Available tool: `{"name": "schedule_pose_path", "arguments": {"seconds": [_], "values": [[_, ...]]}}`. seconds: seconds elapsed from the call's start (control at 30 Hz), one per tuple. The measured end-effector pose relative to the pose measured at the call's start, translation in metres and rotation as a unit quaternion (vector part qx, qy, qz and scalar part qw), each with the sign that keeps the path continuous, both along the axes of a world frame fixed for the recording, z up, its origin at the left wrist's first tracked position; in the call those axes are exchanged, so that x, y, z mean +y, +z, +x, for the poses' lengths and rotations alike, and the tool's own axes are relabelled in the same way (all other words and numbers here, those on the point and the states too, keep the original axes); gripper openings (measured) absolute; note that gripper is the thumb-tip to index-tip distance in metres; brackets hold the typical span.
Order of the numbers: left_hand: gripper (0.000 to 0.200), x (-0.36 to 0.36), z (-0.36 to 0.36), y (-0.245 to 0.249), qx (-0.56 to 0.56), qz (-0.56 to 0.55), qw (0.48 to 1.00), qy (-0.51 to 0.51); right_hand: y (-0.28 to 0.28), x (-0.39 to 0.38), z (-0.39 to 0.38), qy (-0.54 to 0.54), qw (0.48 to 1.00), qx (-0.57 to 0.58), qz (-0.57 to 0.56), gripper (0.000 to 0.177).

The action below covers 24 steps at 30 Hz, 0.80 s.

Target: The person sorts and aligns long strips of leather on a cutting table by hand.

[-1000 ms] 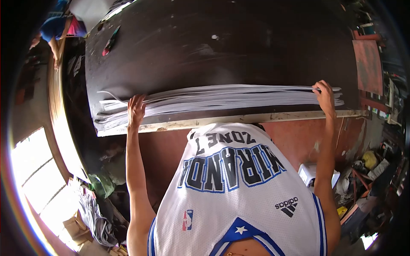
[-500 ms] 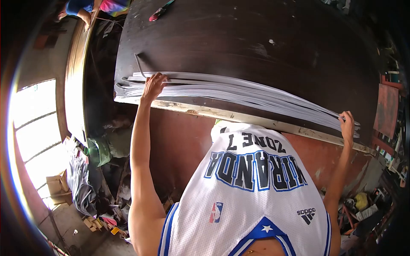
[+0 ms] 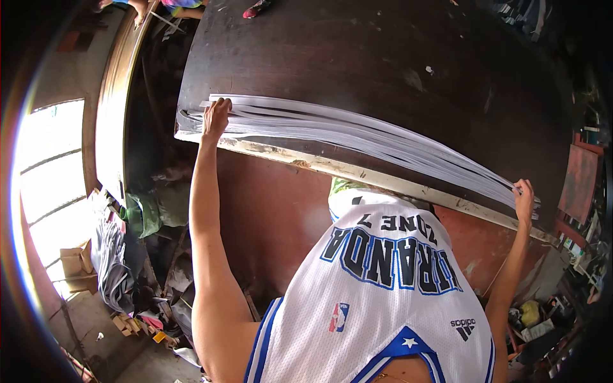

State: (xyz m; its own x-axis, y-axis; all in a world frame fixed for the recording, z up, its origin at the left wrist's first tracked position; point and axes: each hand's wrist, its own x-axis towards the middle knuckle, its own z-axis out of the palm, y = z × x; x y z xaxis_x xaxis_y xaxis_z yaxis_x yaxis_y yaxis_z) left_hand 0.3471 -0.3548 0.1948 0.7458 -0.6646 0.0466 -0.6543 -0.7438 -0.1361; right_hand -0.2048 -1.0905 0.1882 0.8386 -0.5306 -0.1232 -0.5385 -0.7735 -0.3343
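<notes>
A bundle of long, thin white-grey strips (image 3: 357, 134) lies along the front edge of a dark tabletop (image 3: 357, 64), bowing slightly between my hands. Near the bundle's left end, my left hand (image 3: 218, 117) is closed around the upper strips; their ends stick out just beyond the fingers. At the opposite end my right hand (image 3: 524, 199) pinches the narrowed bundle, with short tips showing past it. What the strips are made of is not clear.
A red and dark object (image 3: 257, 9) lies at the table's far edge. Another person's arm (image 3: 139, 11) shows at top left. Below the window, a heap of grey strips (image 3: 110, 255) stands near cardboard boxes (image 3: 75, 260). A reddish panel (image 3: 580, 179) is at the right.
My left hand has slid left towards the strip ends and closed more tightly. A loose strip end that stuck up there is now down with the others. The view has shifted slightly.
</notes>
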Motion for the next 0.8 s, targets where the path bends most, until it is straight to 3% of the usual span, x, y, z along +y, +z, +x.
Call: {"name": "schedule_pose_path", "arguments": {"seconds": [0.2, 0.33, 0.4, 0.47, 0.53, 0.63, 0.8], "values": [[0.032, 0.015, 0.005, 0.000, 0.053, 0.017, 0.998, -0.040, -0.004, 0.001, 0.004, 0.001, 1.000, 0.006, -0.004, 0.022], [0.034, 0.004, -0.004, -0.001, -0.015, 0.182, 0.981, 0.070, -0.004, 0.002, 0.004, -0.008, 1.000, -0.005, 0.003, 0.021], [0.027, -0.028, -0.018, 0.001, -0.001, 0.017, 0.999, 0.051, -0.006, 0.004, 0.002, -0.007, 1.000, -0.020, 0.006, 0.021], [0.025, -0.076, -0.033, -0.009, 0.102, -0.165, 0.981, -0.022, -0.010, 0.003, 0.002, 0.000, 1.000, -0.027, -0.005, 0.022], [0.025, -0.127, -0.054, -0.027, 0.110, -0.178, 0.972, -0.102, -0.012, 0.004, 0.002, 0.007, 0.999, -0.031, -0.015, 0.023], [0.026, -0.184, -0.094, -0.032, 0.125, -0.188, 0.964, -0.142, -0.009, 0.011, 0.005, 0.008, 0.999, -0.048, -0.021, 0.023], [0.025, -0.174, -0.115, -0.034, 0.117, -0.183, 0.963, -0.160, -0.012, 0.011, 0.005, 0.016, 0.997, -0.070, 0.000, 0.022]]}}
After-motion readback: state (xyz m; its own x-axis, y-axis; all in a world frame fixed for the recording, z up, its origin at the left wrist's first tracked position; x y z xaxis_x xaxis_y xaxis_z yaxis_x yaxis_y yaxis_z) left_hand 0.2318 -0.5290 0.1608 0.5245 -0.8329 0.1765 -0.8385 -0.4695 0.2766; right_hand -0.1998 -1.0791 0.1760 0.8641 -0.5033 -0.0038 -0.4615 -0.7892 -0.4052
